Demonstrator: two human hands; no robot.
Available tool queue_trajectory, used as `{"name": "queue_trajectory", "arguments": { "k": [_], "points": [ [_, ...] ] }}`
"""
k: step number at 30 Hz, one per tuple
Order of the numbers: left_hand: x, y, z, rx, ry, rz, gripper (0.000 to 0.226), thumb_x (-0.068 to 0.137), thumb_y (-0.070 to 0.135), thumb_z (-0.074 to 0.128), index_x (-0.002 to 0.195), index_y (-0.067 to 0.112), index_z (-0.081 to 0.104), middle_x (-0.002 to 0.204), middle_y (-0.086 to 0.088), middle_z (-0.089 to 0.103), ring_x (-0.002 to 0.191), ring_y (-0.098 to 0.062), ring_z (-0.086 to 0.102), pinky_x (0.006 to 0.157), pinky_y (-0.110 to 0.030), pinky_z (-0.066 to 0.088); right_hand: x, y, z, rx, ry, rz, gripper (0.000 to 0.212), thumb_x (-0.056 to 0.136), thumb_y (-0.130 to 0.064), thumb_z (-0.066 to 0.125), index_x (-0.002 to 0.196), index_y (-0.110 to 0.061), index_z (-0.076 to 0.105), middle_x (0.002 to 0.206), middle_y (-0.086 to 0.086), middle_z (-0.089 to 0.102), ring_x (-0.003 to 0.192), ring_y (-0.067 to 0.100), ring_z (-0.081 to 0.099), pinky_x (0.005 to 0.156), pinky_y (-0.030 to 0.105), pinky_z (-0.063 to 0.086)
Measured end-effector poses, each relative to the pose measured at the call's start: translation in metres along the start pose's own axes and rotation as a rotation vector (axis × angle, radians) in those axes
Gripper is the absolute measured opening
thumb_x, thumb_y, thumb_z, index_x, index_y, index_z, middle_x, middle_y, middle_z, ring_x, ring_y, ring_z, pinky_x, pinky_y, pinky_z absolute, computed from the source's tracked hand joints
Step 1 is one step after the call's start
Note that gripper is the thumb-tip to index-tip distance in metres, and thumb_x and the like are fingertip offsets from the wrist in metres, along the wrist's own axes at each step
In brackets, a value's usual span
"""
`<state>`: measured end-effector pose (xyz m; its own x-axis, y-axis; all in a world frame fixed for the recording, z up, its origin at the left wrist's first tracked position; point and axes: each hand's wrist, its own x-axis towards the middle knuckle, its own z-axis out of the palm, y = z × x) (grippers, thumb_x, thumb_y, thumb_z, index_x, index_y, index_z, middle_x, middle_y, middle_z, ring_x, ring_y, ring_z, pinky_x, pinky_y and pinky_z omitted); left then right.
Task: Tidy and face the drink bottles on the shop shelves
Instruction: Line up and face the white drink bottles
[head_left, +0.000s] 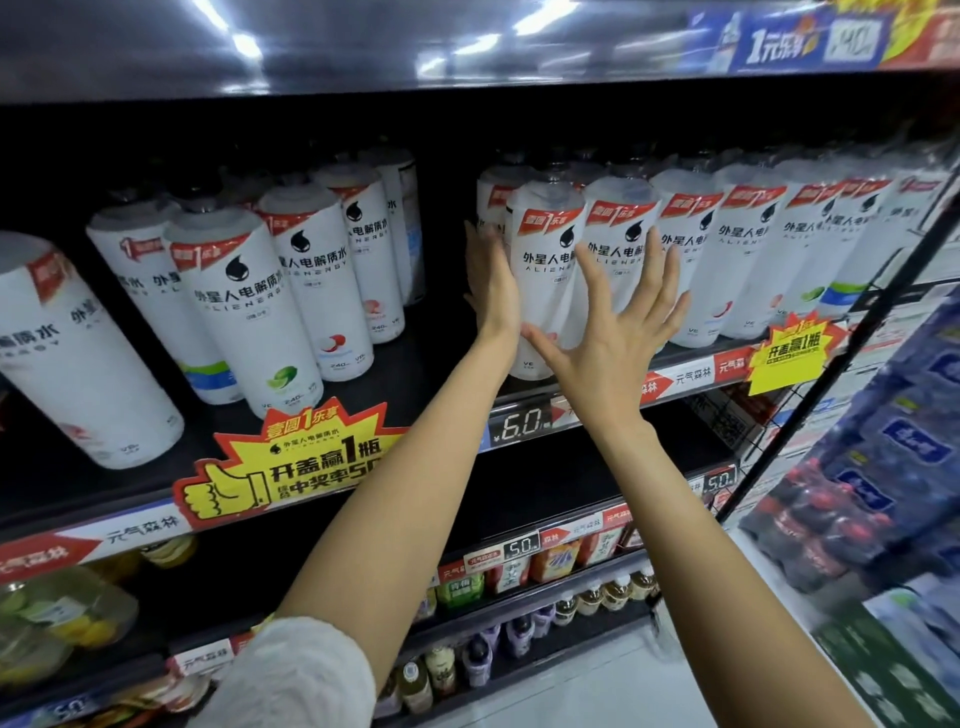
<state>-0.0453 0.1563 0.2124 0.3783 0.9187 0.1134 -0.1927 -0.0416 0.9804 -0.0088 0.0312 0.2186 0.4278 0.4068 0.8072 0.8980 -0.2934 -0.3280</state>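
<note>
A white bottle (543, 280) with black lettering stands at the front edge of the shelf (685, 376), just right of the frame's centre. The left hand (493, 283) lies flat against its left side, fingers straight and pointing up. The right hand (618, 322) presses its front and the neighbouring bottle (621, 244) with fingers spread wide, thumb low across the first bottle; neither hand curls round anything. To the right, a tight row of white bottles (769, 254) runs toward the frame's right edge. Across a bare gap of shelf, a looser group of white bottles (260, 296) leans at the left of the frame. A yellow and red promotional tag (291, 462) hangs from the shelf edge at lower centre, beside a price label (519, 423) reading 6.0.
</note>
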Motion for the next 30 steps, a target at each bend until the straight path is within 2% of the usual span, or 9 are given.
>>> {"name": "queue_trajectory", "arguments": {
  "k": [4, 6, 10, 16, 19, 21, 24, 27, 30],
  "points": [
    [-0.036, 0.04, 0.005, 0.037, 0.067, 0.091, 0.103, 0.066, 0.094, 0.021, 0.151, 0.036, 0.016, 0.159, 0.006, 0.02, 0.146, -0.017, 0.021, 0.117, -0.053, 0.018, -0.001, 0.008, -0.002, 0.03, -0.034, -0.023, 0.082, 0.074, -0.071, 0.062, 0.143, -0.035, 0.037, 0.155, 0.023, 0.011, 0.144, 0.041, 0.003, 0.112, 0.062, 0.005],
    [-0.038, 0.041, 0.007, 0.038, 0.102, 0.127, 0.094, 0.075, 0.084, 0.019, 0.153, 0.031, 0.016, 0.159, 0.004, 0.019, 0.146, -0.018, 0.018, 0.118, -0.051, 0.017, -0.001, 0.009, -0.003, 0.06, -0.042, -0.028, 0.081, 0.075, -0.068, 0.064, 0.144, -0.034, 0.038, 0.156, 0.023, 0.011, 0.144, 0.041, 0.001, 0.112, 0.061, 0.005],
    [-0.034, 0.038, 0.004, 0.029, 0.112, 0.129, 0.09, 0.078, 0.082, 0.02, 0.15, 0.03, 0.025, 0.156, 0.001, 0.028, 0.144, -0.019, 0.025, 0.117, -0.051, 0.021, -0.002, 0.01, -0.003, 0.096, -0.051, -0.033, 0.079, 0.077, -0.061, 0.067, 0.144, -0.031, 0.038, 0.156, 0.022, 0.011, 0.144, 0.039, 0.002, 0.113, 0.061, 0.011],
    [-0.041, 0.043, 0.004, 0.008, 0.095, 0.103, 0.093, 0.076, 0.08, 0.02, 0.153, 0.028, 0.018, 0.16, 0.002, 0.019, 0.147, -0.02, 0.016, 0.118, -0.052, 0.015, -0.007, 0.008, -0.004, 0.155, -0.076, -0.026, 0.077, 0.081, -0.051, 0.067, 0.146, -0.029, 0.034, 0.157, 0.018, 0.011, 0.144, 0.036, 0.003, 0.111, 0.061, 0.016],
    [-0.042, 0.041, 0.004, -0.005, 0.091, 0.094, 0.073, 0.093, 0.064, 0.02, 0.154, 0.025, 0.012, 0.161, 0.002, 0.011, 0.148, -0.018, 0.009, 0.119, -0.051, 0.009, -0.005, 0.007, -0.008, 0.145, -0.104, -0.033, 0.077, 0.081, -0.047, 0.068, 0.147, -0.029, 0.033, 0.157, 0.017, 0.009, 0.145, 0.035, 0.002, 0.112, 0.06, 0.014],
    [-0.044, 0.044, 0.002, 0.018, 0.081, 0.084, 0.07, 0.094, 0.06, 0.018, 0.154, 0.025, 0.011, 0.162, 0.002, 0.01, 0.148, -0.019, 0.008, 0.119, -0.051, 0.009, -0.006, 0.007, -0.011, 0.158, -0.087, -0.047, 0.07, 0.083, -0.044, 0.067, 0.145, -0.027, 0.037, 0.157, 0.017, 0.011, 0.145, 0.034, 0.003, 0.113, 0.058, 0.014],
    [-0.057, 0.054, -0.009, 0.055, 0.071, 0.104, 0.059, 0.1, 0.052, 0.024, 0.152, 0.024, 0.019, 0.158, 0.0, 0.025, 0.144, -0.018, 0.024, 0.117, -0.039, 0.021, -0.012, 0.003, -0.019, 0.178, 0.027, -0.129, 0.049, 0.09, -0.032, 0.063, 0.135, -0.023, 0.046, 0.152, 0.014, 0.025, 0.143, 0.033, 0.013, 0.113, 0.053, 0.018],
    [-0.084, 0.064, -0.034, 0.113, 0.044, 0.185, 0.045, 0.103, 0.029, 0.041, 0.146, 0.02, 0.035, 0.143, 0.001, 0.046, 0.125, -0.007, 0.044, 0.099, -0.018, 0.036, -0.02, -0.013, -0.023, 0.213, 0.125, -0.283, 0.031, 0.091, -0.016, 0.059, 0.121, -0.017, 0.055, 0.141, 0.012, 0.045, 0.137, 0.03, 0.029, 0.108, 0.05, 0.027],
    [-0.111, 0.073, -0.07, 0.332, 0.07, 0.464, 0.03, 0.098, 0.018, 0.05, 0.128, 0.016, 0.054, 0.114, 0.009, 0.064, 0.108, -0.003, 0.058, 0.098, -0.028, 0.046, -0.024, -0.04, -0.02, 0.363, 0.06, -0.422, 0.028, 0.088, -0.006, 0.057, 0.116, -0.01, 0.061, 0.13, 0.012, 0.056, 0.127, 0.028, 0.042, 0.105, 0.041, 0.034]
  ]
}}
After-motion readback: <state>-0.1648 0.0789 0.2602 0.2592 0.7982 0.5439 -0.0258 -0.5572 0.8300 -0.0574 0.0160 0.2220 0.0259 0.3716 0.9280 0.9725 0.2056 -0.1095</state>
